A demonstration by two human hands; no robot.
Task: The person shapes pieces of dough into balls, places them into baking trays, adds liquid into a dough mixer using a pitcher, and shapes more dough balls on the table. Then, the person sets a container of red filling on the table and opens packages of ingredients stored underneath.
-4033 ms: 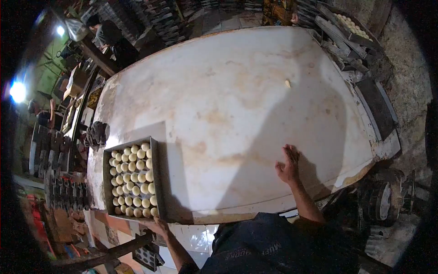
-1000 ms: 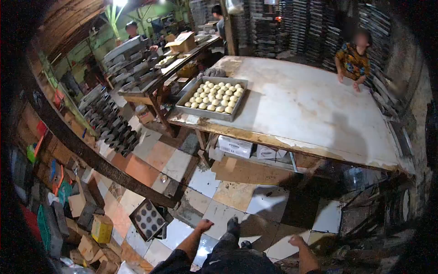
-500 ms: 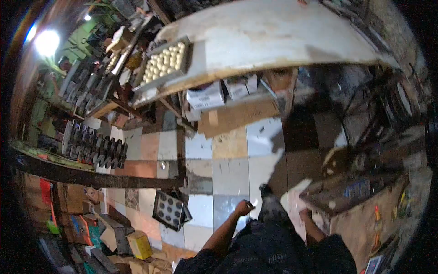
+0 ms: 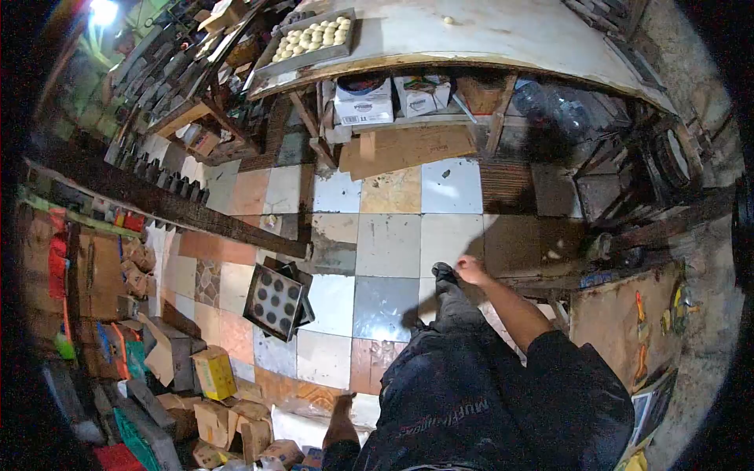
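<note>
My right hand (image 4: 471, 271) swings forward over the floor tiles, beside my dark shoe (image 4: 444, 272). Its fingers look loosely curled, and I see nothing in them. My left hand (image 4: 343, 403) hangs low at my left side, near a white sheet or sack (image 4: 294, 428) on the floor; its fingers are too unclear to read. Ahead stands a long white-topped table (image 4: 471, 39). On its left end rests a metal tray (image 4: 302, 61) of pale dough balls (image 4: 322, 35), and a single dough ball (image 4: 448, 20) lies farther right.
A tray with round dark hollows (image 4: 272, 301) lies on the floor to the left. Cardboard boxes (image 4: 212, 424) and a yellow box (image 4: 214, 373) crowd the lower left. A wooden beam (image 4: 173, 200) juts in from the left. A wooden cabinet (image 4: 620, 330) stands at right.
My view has shifted and I have moved across the floor. My right hand has swung forward, while my left hand has dropped back to my side.
</note>
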